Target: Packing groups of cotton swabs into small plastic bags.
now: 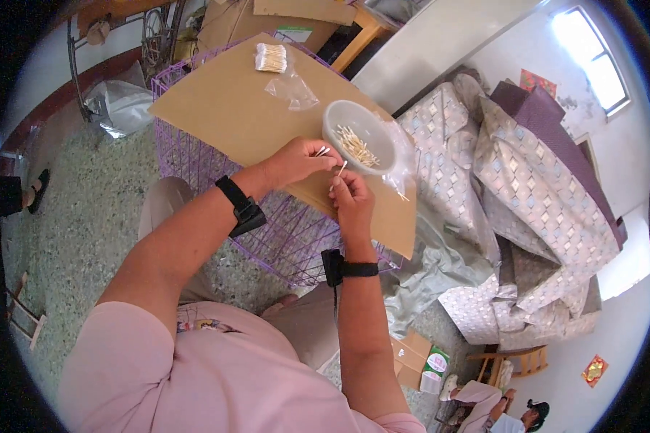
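My left hand (305, 160) is closed around a few cotton swabs (322, 151), their white tips poking out past the fingers. Close beside it, my right hand (353, 201) pinches a single cotton swab (342, 169) that stands nearly upright. Just beyond both hands is a pale grey bowl (332, 118) with a loose heap of cotton swabs (358, 147) inside. At the far end of the cardboard sheet (217, 101), a bundle of cotton swabs (271, 58) lies on a clear plastic bag (293, 90).
The cardboard rests on a purple wire cage (188, 155). Another clear bag (403, 162) lies right of the bowl. Patterned fabric (534, 209) covers furniture at the right. Cardboard boxes (412, 359) and a seated person (495, 408) are at lower right; another person's foot (37, 191) shows at left.
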